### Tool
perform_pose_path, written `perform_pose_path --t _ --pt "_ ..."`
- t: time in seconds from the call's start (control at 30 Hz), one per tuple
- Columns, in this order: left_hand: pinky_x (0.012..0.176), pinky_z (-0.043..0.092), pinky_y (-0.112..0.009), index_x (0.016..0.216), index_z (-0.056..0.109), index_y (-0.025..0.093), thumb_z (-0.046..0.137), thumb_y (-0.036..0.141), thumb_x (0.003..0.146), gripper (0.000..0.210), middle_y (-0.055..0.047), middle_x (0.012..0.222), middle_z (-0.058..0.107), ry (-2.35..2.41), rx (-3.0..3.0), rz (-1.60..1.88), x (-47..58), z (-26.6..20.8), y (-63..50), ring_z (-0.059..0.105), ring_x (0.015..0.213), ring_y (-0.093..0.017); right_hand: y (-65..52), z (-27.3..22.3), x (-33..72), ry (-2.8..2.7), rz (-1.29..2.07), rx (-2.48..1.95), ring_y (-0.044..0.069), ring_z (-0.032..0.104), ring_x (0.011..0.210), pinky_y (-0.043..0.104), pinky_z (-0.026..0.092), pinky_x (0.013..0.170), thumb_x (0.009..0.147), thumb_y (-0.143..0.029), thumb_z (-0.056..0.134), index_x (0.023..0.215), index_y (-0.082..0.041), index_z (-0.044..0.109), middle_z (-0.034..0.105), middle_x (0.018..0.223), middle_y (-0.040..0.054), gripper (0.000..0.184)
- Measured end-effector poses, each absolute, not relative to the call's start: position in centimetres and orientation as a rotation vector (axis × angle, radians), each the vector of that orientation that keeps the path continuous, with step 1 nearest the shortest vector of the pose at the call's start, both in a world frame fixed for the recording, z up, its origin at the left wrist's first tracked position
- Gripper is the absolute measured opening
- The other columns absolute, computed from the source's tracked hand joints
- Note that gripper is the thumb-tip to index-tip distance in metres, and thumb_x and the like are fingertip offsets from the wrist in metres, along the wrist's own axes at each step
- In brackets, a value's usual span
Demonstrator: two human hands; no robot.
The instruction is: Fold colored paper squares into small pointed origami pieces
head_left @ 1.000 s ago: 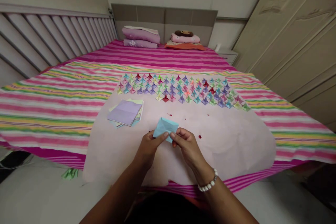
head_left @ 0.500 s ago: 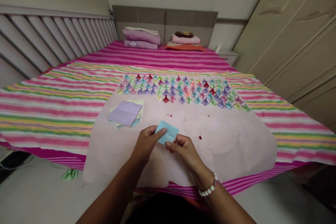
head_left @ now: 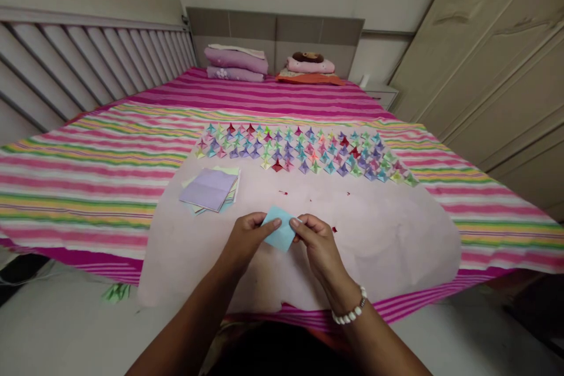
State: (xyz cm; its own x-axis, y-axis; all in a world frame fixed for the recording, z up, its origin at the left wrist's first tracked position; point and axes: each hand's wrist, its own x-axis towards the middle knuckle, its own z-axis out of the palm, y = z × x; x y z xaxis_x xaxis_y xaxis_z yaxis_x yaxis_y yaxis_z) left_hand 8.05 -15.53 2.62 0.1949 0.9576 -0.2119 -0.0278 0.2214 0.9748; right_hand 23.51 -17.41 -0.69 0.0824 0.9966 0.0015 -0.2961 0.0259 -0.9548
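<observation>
A light blue square of paper (head_left: 280,236) is held up between my two hands, one corner pointing toward me. My left hand (head_left: 249,236) pinches its left corner, thumb on top. On the opposite side my right hand (head_left: 316,238), with a white bead bracelet at the wrist, grips the right corner between thumb and fingers. The undersides of the fingers are hidden. Left of the hands lies a stack of paper squares (head_left: 208,189), a lilac one on top. Beyond it, several rows of small folded paper pieces (head_left: 288,149) in many colours stand on the pale sheet.
The pale board or sheet (head_left: 388,247) rests on a bed with a striped cover (head_left: 88,188). Small red scraps (head_left: 334,230) lie on it. Folded bedding (head_left: 235,64) is at the headboard, a slatted rail (head_left: 110,61) at left. Green paper (head_left: 116,292) lies on the floor.
The blue paper has been turned so a corner points toward me. My right hand has moved up from its lower right edge to the right corner; my left hand keeps its hold.
</observation>
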Motion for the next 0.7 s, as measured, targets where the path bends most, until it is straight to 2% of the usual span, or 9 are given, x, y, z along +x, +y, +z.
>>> perform_pose_path --t 0.17,0.23,0.37,0.47,0.57,0.63,0.7 --pt "0.066 0.044 -0.025 0.087 0.074 0.016 0.073 0.038 0.07 0.028 -0.002 0.073 0.069 1.024 1.065 0.994 8.4 2.4 -15.9 0.059 0.071 -0.016 -17.4 -0.6 23.5 -0.817 1.234 -1.01 0.01 0.045 0.053 0.024 0.035 0.057 0.075 -0.036 0.07 0.06 -0.018 0.061 0.053 0.051 -0.0043 0.025" --pt "0.071 0.045 -0.026 0.084 0.074 0.015 0.074 0.037 0.069 0.027 -0.003 0.074 0.07 0.948 1.056 0.979 8.6 2.1 -16.0 0.06 0.074 -0.016 -17.4 -0.5 23.4 -0.777 1.225 -1.004 0.01 0.045 0.052 0.024 0.035 0.056 0.074 -0.037 0.071 0.061 -0.018 0.061 0.053 0.051 -0.0044 0.026" --pt "0.065 0.043 -0.024 0.065 0.069 0.015 0.071 0.038 0.071 0.024 0.002 0.057 0.061 1.032 1.061 1.034 8.8 1.8 -16.2 0.055 0.062 -0.013 -17.5 -0.5 23.2 -0.782 1.258 -0.984 0.01 0.047 0.052 0.023 0.037 0.055 0.07 -0.036 0.075 0.065 -0.018 0.065 0.055 0.054 -0.0041 0.021" --pt "0.061 0.044 -0.024 0.063 0.068 0.015 0.07 0.036 0.072 0.023 0.002 0.056 0.06 1.109 1.141 1.045 8.6 2.0 -16.1 0.055 0.06 -0.013 -17.6 -1.0 23.0 -0.865 1.325 -0.969 0.009 0.048 0.052 0.023 0.037 0.053 0.065 -0.03 0.079 0.07 -0.017 0.068 0.058 0.058 -0.0034 0.018" --pt "0.067 0.047 -0.028 0.084 0.072 0.016 0.072 0.036 0.07 0.024 -0.002 0.075 0.067 1.161 1.267 1.088 8.2 1.9 -16.0 0.06 0.071 -0.016 -17.6 -1.6 23.1 -0.918 1.33 -0.97 0.009 0.047 0.05 0.022 0.036 0.051 0.066 -0.028 0.079 0.071 -0.017 0.069 0.058 0.056 -0.0039 0.015" --pt "0.077 0.048 -0.031 0.112 0.065 0.02 0.075 0.034 0.068 0.047 -0.006 0.1 0.068 1.167 1.398 1.18 7.8 1.6 -15.9 0.062 0.089 -0.02 -17.6 -1.8 23.2 -0.932 1.297 -0.98 0.009 0.048 0.049 0.022 0.036 0.05 0.068 -0.027 0.078 0.073 -0.018 0.07 0.058 0.055 -0.0042 0.013" --pt "0.089 0.045 -0.034 0.127 0.055 0.026 0.076 0.031 0.068 0.063 -0.007 0.124 0.059 1.127 1.576 1.284 7.5 1.5 -15.8 0.055 0.111 -0.023 -17.6 -1.8 23.4 -0.952 1.255 -0.996 0.009 0.047 0.049 0.022 0.037 0.05 0.067 -0.027 0.078 0.073 -0.018 0.07 0.058 0.055 -0.0041 0.013"
